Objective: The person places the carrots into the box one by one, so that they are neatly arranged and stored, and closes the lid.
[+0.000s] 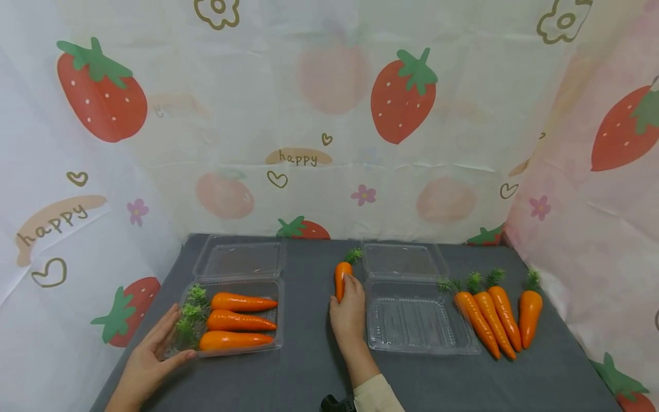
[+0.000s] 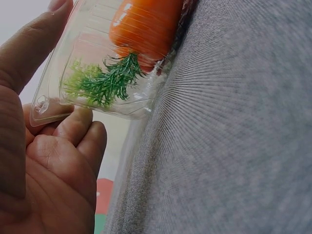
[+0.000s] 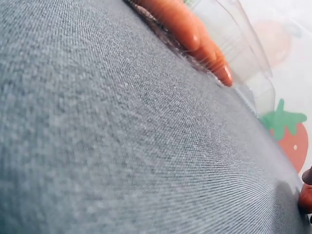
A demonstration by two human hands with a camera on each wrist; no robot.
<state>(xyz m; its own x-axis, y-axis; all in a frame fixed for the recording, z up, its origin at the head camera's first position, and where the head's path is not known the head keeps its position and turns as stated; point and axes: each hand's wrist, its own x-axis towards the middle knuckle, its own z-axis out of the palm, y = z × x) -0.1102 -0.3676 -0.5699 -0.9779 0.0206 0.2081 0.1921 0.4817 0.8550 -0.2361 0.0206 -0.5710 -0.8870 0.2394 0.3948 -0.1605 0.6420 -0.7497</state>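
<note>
My left hand (image 1: 149, 355) holds the near left corner of a clear plastic container (image 1: 281, 326), thumb at its front and fingers along its side. In the left wrist view the fingers (image 2: 80, 124) bend around the container's corner. Three toy carrots (image 1: 242, 320) lie in it side by side, their green tops (image 1: 191, 315) toward that hand. Between the two containers, my right hand (image 1: 349, 312) grips another carrot (image 1: 342, 273), whose leafy top points away from me. The hand covers part of this carrot. At the right wrist view's edge, only a bit of the held carrot (image 3: 306, 197) shows.
Right of my right hand stands a second clear container (image 1: 378, 343), its lid (image 1: 404, 260) folded back. Several loose carrots (image 1: 501, 315) lie beside it, one leaning over its rim. The first container's lid (image 1: 242, 257) is also open. Printed curtains (image 1: 334, 126) enclose the grey table (image 1: 309, 366).
</note>
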